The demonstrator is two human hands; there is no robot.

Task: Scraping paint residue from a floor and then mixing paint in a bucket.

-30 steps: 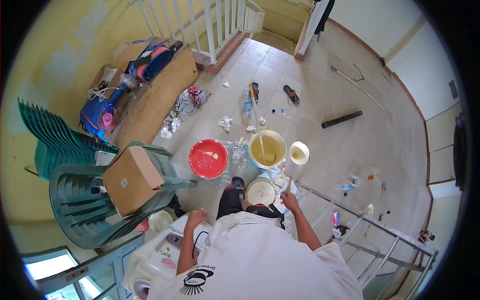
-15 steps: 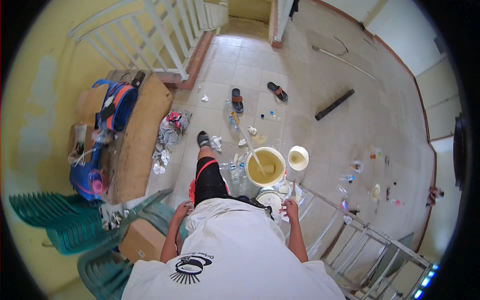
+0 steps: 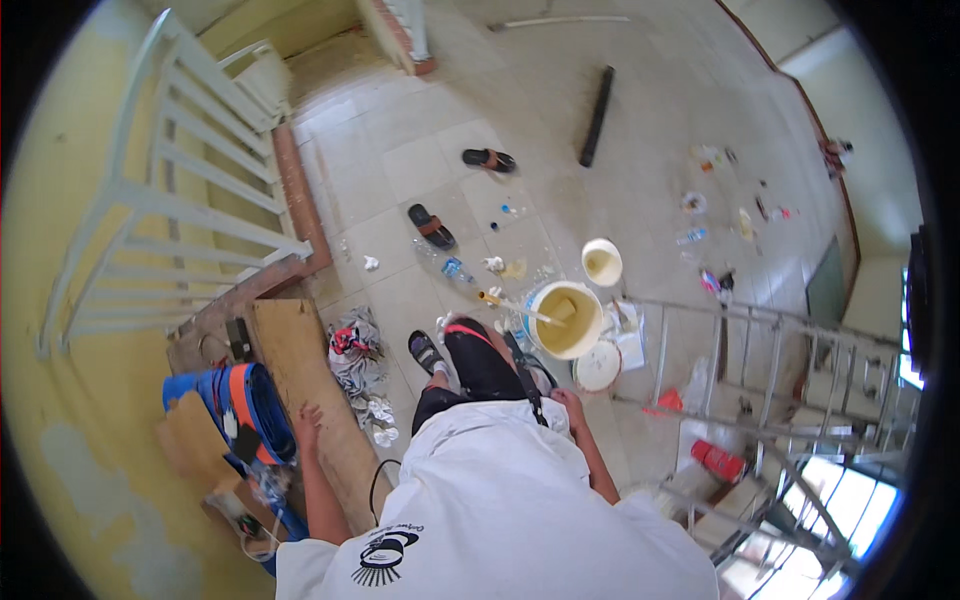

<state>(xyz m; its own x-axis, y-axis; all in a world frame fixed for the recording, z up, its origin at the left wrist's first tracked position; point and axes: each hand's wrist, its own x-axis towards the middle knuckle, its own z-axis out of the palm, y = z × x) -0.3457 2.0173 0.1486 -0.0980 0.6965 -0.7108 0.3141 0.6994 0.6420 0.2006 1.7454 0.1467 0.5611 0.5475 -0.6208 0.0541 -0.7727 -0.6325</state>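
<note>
1. Foreground: A person in a white shirt point(image 3: 500, 490) bends over a tiled floor, one forearm reaching out to either side.

2. The left hand point(image 3: 307, 427) is loosely open, its fingers a little spread and nothing seen in it. It appears over the near edge of a wooden board point(image 3: 325, 395); whether it touches the wood cannot be told.

3. The right hand point(image 3: 568, 403), fingers curled, is close by the hip. Whether it grips anything cannot be told.

4. Just beyond the right hand and slightly to its right sits a white round-topped tub point(image 3: 598, 367), near the fingers and well apart from the left hand.

5. Beside that tub, farther out, stands a large pale bucket point(image 3: 582, 337), a stick point(image 3: 515, 309) leaning out over its left rim; a smaller bucket point(image 3: 600, 246) stands just past it.

6. Left of the legs, crumpled cloths point(image 3: 355, 355) lie alongside the board, which bears a blue-and-orange roll point(image 3: 262, 400) near the left hand.

7. Farther off: a plastic bottle point(image 3: 456, 270), two sandals point(image 3: 431, 227) and, beyond, a black tube point(image 3: 597, 115).
</note>
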